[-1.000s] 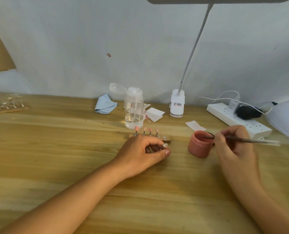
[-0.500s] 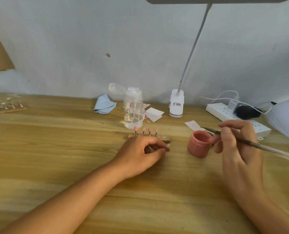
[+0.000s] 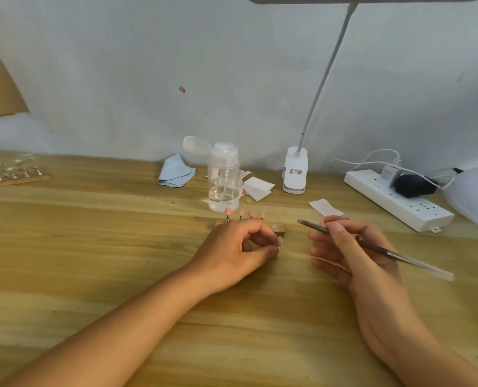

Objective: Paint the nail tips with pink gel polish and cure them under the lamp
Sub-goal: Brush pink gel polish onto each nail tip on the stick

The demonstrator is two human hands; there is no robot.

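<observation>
Right hand (image 3: 352,255) grip holds brush (image 3: 377,248) | left hand (image 3: 237,247) pinches holder (image 3: 279,229) | four nail tips (image 3: 244,214) pink, upright

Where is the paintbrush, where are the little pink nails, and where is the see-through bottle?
brush (image 3: 377,248), head view, on the middle of its handle past the right hand.
pink nail tips (image 3: 228,210), head view, on the leftmost tip in the row.
clear pump bottle (image 3: 223,180), head view, on its see-through body.
</observation>
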